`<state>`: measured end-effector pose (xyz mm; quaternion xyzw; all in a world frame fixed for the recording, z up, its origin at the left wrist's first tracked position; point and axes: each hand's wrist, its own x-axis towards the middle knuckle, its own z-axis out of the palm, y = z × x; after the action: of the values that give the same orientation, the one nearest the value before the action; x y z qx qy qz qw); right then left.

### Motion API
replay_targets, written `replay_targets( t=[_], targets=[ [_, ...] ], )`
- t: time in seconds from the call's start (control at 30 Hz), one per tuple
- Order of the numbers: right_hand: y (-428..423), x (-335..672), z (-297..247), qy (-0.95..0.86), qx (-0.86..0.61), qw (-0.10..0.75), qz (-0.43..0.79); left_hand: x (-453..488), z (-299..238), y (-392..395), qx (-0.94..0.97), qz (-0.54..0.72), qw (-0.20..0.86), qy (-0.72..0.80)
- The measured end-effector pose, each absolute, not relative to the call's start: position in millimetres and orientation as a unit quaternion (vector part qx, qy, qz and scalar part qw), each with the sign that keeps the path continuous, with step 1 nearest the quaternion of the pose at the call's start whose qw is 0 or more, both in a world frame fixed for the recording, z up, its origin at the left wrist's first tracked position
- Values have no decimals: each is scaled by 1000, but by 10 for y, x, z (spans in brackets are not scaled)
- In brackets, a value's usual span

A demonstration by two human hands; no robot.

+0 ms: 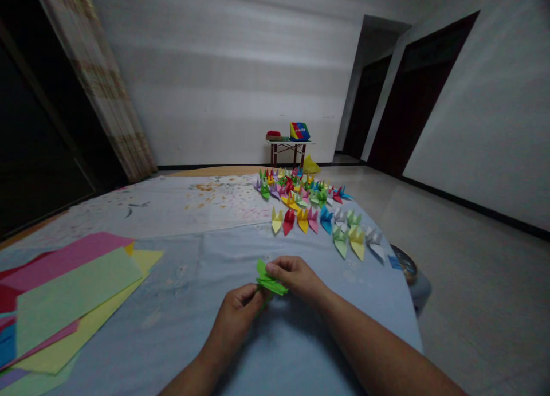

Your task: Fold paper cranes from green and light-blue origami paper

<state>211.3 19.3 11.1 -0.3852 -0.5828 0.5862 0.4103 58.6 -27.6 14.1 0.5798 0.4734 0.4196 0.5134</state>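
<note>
A bright green folded paper piece (pixel 271 282), much like an origami crane in shape, is held between my two hands above the cloth. My left hand (pixel 241 311) pinches its lower part from the left. On the upper right side, my right hand (pixel 296 275) grips it between thumb and fingers. Beyond my hands stand several finished paper cranes, among them a red crane (pixel 289 221), a blue crane (pixel 326 219) and a yellow crane (pixel 356 241). Farther back, many more cranes (pixel 296 188) cluster in mixed colours.
Loose coloured paper sheets (pixel 81 278) overlap at the left on the cloth-covered round table (pixel 172 304). A stool (pixel 406 264) stands by the table's right edge. Against the far wall, a small table (pixel 290 144) bears a colourful box (pixel 299 131).
</note>
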Motion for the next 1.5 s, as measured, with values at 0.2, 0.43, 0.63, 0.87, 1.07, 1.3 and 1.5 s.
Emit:
replay_targets(
  t=[0.2, 0.43, 0.63, 0.87, 1.07, 1.3, 1.5],
  targets=[
    [192, 2119, 132, -543, -373, 431, 617, 588, 142, -267, 543, 425, 532, 491],
    [195, 2108, 79, -538, -394, 403, 627, 610, 155, -299, 534, 402, 562, 487],
    [206, 2099, 75, -494, -421, 406, 643, 608, 135, -309, 525, 391, 591, 471],
    [175, 2125, 128, -413, -339, 380, 755, 618, 169, -311, 518, 385, 602, 470],
    [183, 2122, 118, -383, -358, 393, 755, 620, 190, -326, 526, 379, 610, 455],
    [196, 2120, 85, -369, -361, 419, 747, 612, 174, -324, 535, 372, 612, 448],
    [177, 2101, 94, -399, -365, 401, 739, 625, 211, -330, 527, 387, 603, 456]
  ],
)
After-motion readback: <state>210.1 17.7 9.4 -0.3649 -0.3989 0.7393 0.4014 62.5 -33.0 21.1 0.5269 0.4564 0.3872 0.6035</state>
